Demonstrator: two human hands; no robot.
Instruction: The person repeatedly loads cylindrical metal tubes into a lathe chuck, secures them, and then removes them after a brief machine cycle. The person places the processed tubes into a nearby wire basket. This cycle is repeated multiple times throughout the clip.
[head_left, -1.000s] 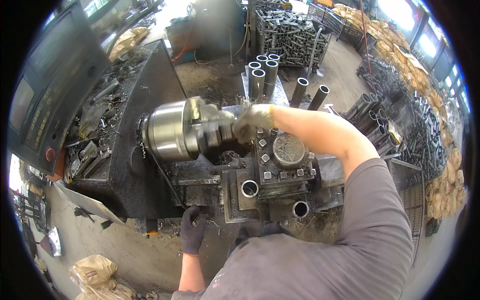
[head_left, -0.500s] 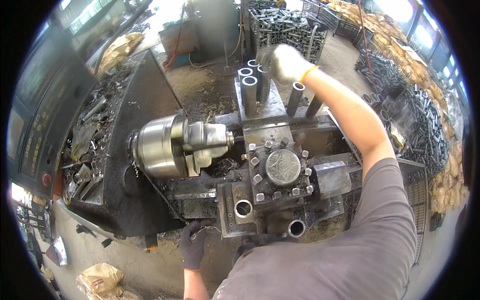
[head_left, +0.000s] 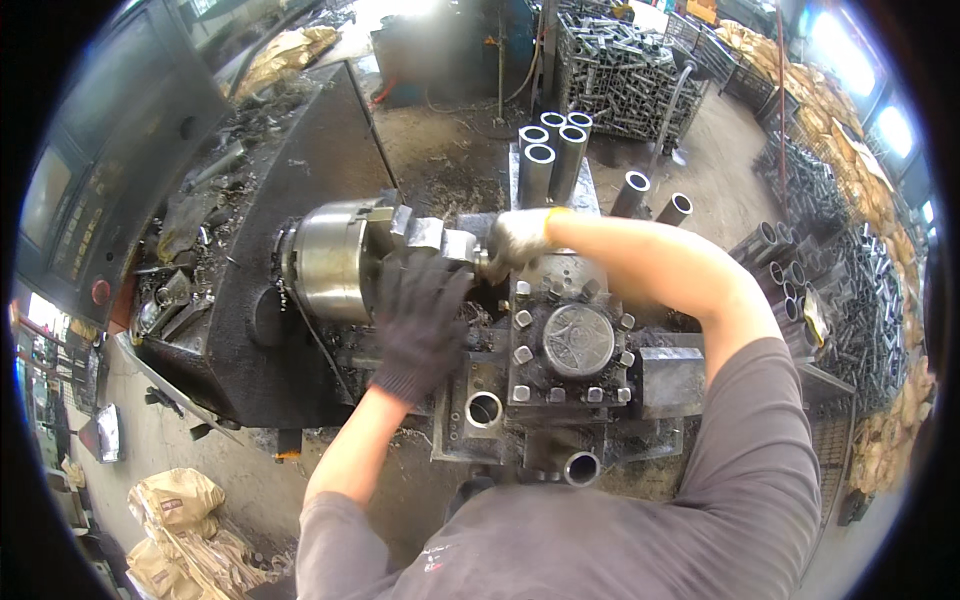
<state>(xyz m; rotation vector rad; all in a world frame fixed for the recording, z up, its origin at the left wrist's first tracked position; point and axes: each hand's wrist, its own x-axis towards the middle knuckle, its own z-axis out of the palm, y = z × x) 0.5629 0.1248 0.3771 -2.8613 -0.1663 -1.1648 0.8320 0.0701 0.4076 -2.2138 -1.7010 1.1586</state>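
Observation:
A lathe chuck [head_left: 335, 260] with stepped jaws [head_left: 425, 235] stands left of the middle. My left hand [head_left: 422, 310], in a dark glove, lies over the near side of the jaws with its fingers stretched and spread. At the right end of the jaws, my right hand [head_left: 518, 242], in a pale, dirty glove, is closed round the short protruding end of a metal tube [head_left: 482, 262]. Motion blurs this hand, and its fingertips are partly hidden. Just to the right and nearer me sits the square tool post [head_left: 578, 340] with its ring of bolts.
Several steel tubes [head_left: 537, 175] stand upright behind the tool post, and two more [head_left: 632, 192] lean farther right. A tube opening [head_left: 484, 409] shows on the near slide. Wire baskets of metal parts [head_left: 625, 85] stand behind. Chips cover the machine bed [head_left: 215, 190] at left.
My right hand has come down and left from the standing tubes to the chuck's end. My left hand has risen from the machine's lower front onto the jaws. The view has shifted.

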